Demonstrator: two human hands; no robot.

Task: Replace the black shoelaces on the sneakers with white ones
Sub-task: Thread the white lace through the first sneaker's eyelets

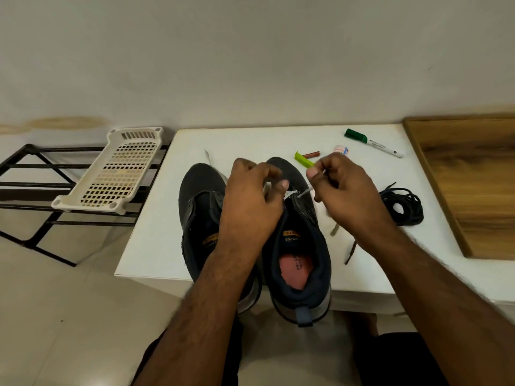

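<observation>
left hand (250, 199) hides right sneaker (301, 246) eyelets; white lace (305, 191) blurred; wooden board (473, 185) cut off.

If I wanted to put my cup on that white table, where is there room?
Bare white table lies left of the left sneaker, out to the edge. Another patch lies behind both sneakers. The right side is crowded: marker, battery, black laces.

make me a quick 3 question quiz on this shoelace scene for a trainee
1. True or false: the black laces are still threaded in the right shoe.
2. What does the right hand pinch? A) white lace B) green marker C) battery
3. Fill in: the green marker lies on the white ____.

Key: 1 false, they lie coiled on the table. 2 A, the white lace. 3 table.
</observation>
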